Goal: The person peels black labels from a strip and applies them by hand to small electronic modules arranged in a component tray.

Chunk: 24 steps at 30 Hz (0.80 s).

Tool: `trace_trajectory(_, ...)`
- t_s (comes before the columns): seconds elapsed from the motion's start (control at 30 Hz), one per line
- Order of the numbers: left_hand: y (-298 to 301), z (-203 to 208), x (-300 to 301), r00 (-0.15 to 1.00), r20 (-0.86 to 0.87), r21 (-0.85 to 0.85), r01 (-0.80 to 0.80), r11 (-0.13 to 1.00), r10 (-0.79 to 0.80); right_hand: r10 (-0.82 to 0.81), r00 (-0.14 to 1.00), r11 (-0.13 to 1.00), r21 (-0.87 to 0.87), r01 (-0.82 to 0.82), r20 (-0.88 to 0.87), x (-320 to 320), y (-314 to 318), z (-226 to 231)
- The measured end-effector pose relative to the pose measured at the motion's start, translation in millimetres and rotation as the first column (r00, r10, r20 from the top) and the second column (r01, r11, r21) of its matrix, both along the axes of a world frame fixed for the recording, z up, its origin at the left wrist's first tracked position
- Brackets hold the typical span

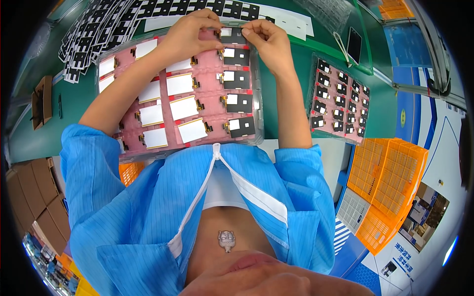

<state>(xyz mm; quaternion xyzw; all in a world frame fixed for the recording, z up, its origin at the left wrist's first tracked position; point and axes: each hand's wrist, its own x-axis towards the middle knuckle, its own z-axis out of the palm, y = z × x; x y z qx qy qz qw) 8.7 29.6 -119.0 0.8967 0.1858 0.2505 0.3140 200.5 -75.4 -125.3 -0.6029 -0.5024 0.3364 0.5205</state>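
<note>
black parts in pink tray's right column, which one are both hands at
The topmost black part, at the far edge of the tray, with the left hand at its left end and right hand at its right; the four below have neither.

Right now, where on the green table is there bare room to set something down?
Bare green table shows between the pen and the large tray, and right of the small tray. The far left is crowded with black-and-white sheets.

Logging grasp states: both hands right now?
Left hand: open, at the top black-and-white piece's left end.
Right hand: at its right edge; grip can't be told.
</note>
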Motion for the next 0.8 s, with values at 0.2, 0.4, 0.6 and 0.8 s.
trace_trajectory(0.2, 0, 0, 0, 1.0, -0.005, 0.002, 0.003, 1.0, -0.003, -0.001, 1.0, 1.0, 0.004, 0.001, 0.019, 0, 1, 0)
trace_trajectory(0.4, 0, 1, 0, 1.0, -0.018, 0.006, -0.003, 1.0, 0.003, -0.018, 1.0, 1.0, 0.007, 0.018, 0.021, -3, -2, 3)
trace_trajectory(0.6, 0, 0, 1, 1.0, 0.002, -0.005, -0.025, 1.0, 0.025, -0.062, 0.995, 0.998, 0.038, 0.06, 0.081, -6, -2, 0)
trace_trajectory(0.8, -2, 0, 0, 0.999, -0.01, -0.003, -0.038, 0.999, 0.038, -0.123, 0.966, 0.992, 0.066, 0.11, 0.226, -11, -7, 0)
